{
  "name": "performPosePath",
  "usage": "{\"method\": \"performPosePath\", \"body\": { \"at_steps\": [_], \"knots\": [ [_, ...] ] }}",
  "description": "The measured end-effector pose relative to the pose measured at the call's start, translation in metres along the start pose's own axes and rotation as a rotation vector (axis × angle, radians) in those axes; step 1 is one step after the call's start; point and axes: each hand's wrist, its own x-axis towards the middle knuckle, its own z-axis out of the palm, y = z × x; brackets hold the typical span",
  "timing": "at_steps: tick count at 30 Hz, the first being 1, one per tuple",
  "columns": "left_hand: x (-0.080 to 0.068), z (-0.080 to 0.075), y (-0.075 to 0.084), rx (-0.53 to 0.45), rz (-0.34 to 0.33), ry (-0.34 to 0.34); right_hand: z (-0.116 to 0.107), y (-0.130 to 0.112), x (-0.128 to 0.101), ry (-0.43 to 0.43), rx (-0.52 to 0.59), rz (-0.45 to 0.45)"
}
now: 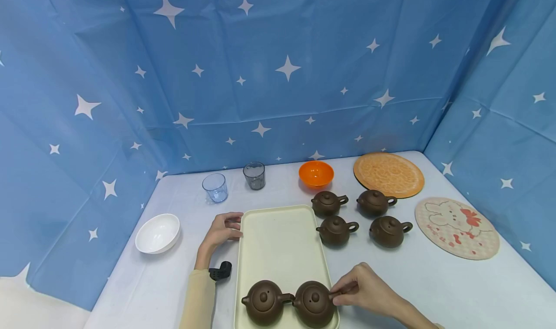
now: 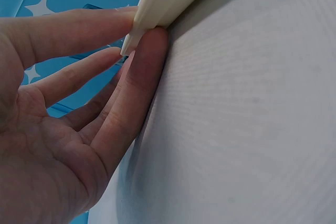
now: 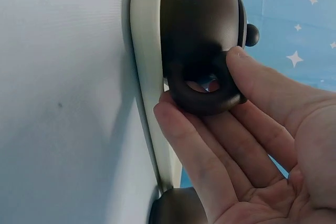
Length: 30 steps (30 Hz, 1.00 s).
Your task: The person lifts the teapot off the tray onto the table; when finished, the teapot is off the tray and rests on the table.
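My right hand [image 1: 362,290] pinches the ring handle of a dark brown teapot [image 1: 313,304] in the near right corner of a cream tray [image 1: 278,252]. In the right wrist view, the thumb lies on one side of the teapot handle [image 3: 205,103] and fingers on the other. A second teapot [image 1: 264,302] sits beside it on the tray, its handle against the first one's spout. At the tray's left edge, my left hand [image 1: 220,233] holds the rim [image 2: 152,9] between thumb and fingers, as the left wrist view shows.
Several brown teapots [image 1: 336,231] stand right of the tray. Behind are an orange bowl [image 1: 316,174], a grey glass [image 1: 255,175] and a blue glass [image 1: 215,188]. A white bowl [image 1: 158,233] is left; an orange round mat [image 1: 388,174] and a rabbit mat [image 1: 457,228] lie right.
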Motion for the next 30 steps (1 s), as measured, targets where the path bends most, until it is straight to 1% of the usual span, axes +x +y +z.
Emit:
{"method": "performPosePath", "body": {
  "at_steps": [6,9,15,19,23,26,30],
  "knots": [
    [0.0,0.002,0.0,0.016,-0.006,0.029,0.0,-0.003,0.0,0.009,-0.076,-0.006],
    [-0.001,0.003,0.0,0.021,-0.01,0.032,0.0,-0.005,0.001,0.005,-0.088,-0.003],
    [0.0,0.003,0.0,0.025,-0.011,0.029,-0.001,-0.004,0.001,0.006,-0.055,-0.01],
    [0.001,0.002,0.0,0.021,-0.008,0.024,-0.004,-0.001,0.001,0.001,-0.03,-0.043],
    [0.001,0.002,0.001,0.012,-0.01,0.016,-0.014,0.0,-0.001,-0.024,0.013,-0.059],
    [0.001,0.002,0.001,0.007,-0.013,0.013,-0.026,-0.001,-0.004,-0.048,0.046,-0.061],
    [0.0,0.002,0.001,0.005,-0.016,0.012,-0.047,-0.001,-0.013,-0.052,0.03,-0.075]
  ]
}}
